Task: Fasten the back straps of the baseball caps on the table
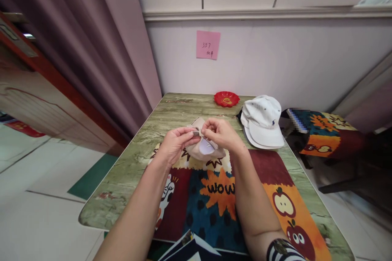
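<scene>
A pale beige cap (206, 153) rests on the colourful mat in front of me, its back strap facing up between my hands. My left hand (178, 142) pinches a small metal buckle (196, 133) on that strap between thumb and fingers. From the other side, my right hand (221, 133) is closed on the strap's end close to the buckle. Both hands partly cover the cap. A light lavender patch shows inside its opening.
A stack of white caps (265, 122) sits at the table's right, behind my right forearm. Near the wall lies a red scalloped dish (226, 98). A printed mat (211, 212) covers the table's (131, 171) front. A pink note (208, 45) hangs on the wall. Right of the table stands a cloth-covered stool (324, 130).
</scene>
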Action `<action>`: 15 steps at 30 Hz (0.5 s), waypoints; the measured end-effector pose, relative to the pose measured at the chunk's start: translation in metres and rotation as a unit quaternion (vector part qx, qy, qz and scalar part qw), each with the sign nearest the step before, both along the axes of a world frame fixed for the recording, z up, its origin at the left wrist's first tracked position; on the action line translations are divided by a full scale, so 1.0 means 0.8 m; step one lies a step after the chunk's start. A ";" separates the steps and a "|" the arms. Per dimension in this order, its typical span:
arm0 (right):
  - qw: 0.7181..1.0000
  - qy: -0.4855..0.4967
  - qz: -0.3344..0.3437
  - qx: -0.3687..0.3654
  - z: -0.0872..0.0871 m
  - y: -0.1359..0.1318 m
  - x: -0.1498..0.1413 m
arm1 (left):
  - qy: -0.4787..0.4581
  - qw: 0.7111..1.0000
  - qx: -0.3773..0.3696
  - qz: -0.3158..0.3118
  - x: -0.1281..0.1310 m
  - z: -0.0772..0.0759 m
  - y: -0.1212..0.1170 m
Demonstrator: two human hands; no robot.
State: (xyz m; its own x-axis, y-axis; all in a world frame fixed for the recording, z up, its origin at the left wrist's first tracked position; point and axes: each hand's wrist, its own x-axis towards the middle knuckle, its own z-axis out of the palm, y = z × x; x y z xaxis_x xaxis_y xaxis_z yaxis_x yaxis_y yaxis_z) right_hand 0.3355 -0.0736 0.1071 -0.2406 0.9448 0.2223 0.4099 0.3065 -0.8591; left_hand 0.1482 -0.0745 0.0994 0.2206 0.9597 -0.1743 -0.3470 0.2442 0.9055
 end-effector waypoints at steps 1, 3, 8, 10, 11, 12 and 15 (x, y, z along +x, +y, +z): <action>1.000 0.001 0.009 0.010 0.000 -0.001 0.001 | 0.004 1.000 0.001 0.003 0.000 0.000 0.001; 0.999 -0.010 0.014 0.051 0.002 -0.004 0.000 | 0.008 1.000 0.001 0.004 0.000 -0.001 0.003; 0.980 -0.061 -0.011 0.187 -0.004 -0.004 -0.013 | 0.015 1.000 0.002 0.012 0.000 0.000 0.004; 0.976 -0.064 -0.012 0.207 -0.011 -0.002 -0.018 | 0.021 1.000 0.008 0.021 0.000 0.000 0.004; 0.975 -0.067 -0.013 0.213 -0.013 0.000 -0.020 | 0.024 0.999 0.009 0.026 0.000 0.000 0.004; 0.973 -0.072 -0.015 0.219 -0.016 0.001 -0.021 | 0.027 0.999 0.008 0.030 -0.001 0.000 0.004; 0.966 -0.103 -0.026 0.236 -0.019 0.003 -0.021 | 0.041 0.998 0.005 0.054 -0.003 0.000 0.006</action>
State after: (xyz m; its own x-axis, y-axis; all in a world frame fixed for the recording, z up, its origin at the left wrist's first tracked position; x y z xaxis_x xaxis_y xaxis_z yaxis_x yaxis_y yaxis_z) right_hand 0.3189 -0.0712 0.0921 -0.2808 0.7614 0.5844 0.5820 0.6192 -0.5271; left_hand 0.1457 -0.0700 0.0991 0.1006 0.9787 -0.1787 -0.2949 0.2009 0.9342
